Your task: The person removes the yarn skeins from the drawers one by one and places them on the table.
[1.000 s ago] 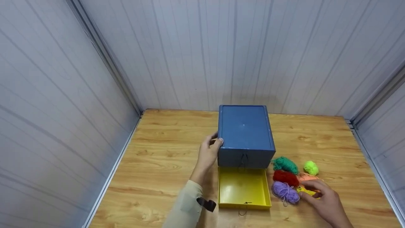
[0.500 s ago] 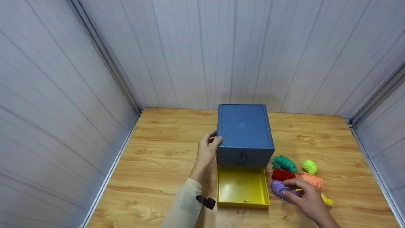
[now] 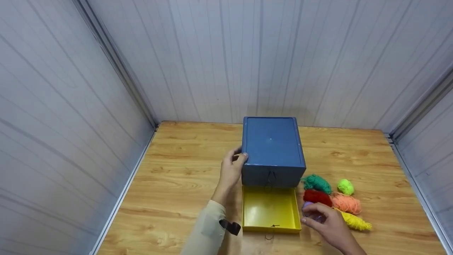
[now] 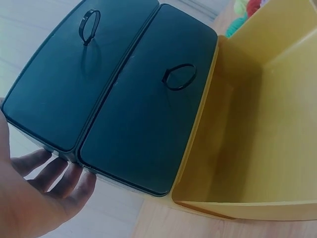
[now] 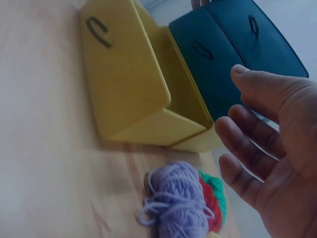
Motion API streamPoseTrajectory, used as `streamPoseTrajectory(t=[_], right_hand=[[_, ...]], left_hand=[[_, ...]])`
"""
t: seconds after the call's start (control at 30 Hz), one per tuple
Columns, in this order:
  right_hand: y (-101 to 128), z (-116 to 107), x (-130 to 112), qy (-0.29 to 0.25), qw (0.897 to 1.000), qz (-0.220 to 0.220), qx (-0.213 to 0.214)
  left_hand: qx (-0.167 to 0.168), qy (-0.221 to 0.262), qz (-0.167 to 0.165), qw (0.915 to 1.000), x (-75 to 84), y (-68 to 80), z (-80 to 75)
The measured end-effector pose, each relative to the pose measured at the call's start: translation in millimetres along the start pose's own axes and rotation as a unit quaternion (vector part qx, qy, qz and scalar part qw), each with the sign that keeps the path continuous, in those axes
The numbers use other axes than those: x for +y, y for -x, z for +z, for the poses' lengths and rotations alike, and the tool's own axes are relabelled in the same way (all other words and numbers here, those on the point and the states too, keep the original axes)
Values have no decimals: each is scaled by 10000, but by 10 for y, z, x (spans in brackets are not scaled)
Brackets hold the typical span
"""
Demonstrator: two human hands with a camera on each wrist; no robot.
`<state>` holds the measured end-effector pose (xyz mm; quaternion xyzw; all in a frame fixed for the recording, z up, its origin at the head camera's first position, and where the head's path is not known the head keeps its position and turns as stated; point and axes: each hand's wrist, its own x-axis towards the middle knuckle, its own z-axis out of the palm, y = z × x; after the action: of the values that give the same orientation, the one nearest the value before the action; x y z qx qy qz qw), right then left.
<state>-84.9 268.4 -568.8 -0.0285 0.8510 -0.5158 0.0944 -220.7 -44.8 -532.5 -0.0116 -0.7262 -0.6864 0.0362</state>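
Light was bright, even and diffuse, with soft shadows beside the blue box [image 3: 273, 152]. The head view bowed at its edges. Both wrist views looked washed-out, their near hands blurred

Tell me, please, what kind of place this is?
Probably a small recording booth, not a home: a wooden table enclosed by pale panelled walls, holding only a blue drawer box and yarn bundles.

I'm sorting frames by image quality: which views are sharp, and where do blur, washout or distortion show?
Head view: evenly lit and mostly sharp, walls bowed by the wide lens, soft shadow under the blue drawer box. Left wrist view: washed out toward the top, left hand soft at the edge. Right wrist view: the near right hand blurred, purple yarn slightly soft, table pale with glare.
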Motion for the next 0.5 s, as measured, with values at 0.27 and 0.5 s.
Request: streamPoseTrajectory(t=[0.27, 0.5], right_hand=[[34, 214, 27, -64, 9975, -519, -466], [62, 328, 59, -144, 9953, -561, -780]], left_hand=[[-88, -145, 74, 9998, -1, 12, 5], [-198, -139, 97, 9997, 14, 29, -17]])
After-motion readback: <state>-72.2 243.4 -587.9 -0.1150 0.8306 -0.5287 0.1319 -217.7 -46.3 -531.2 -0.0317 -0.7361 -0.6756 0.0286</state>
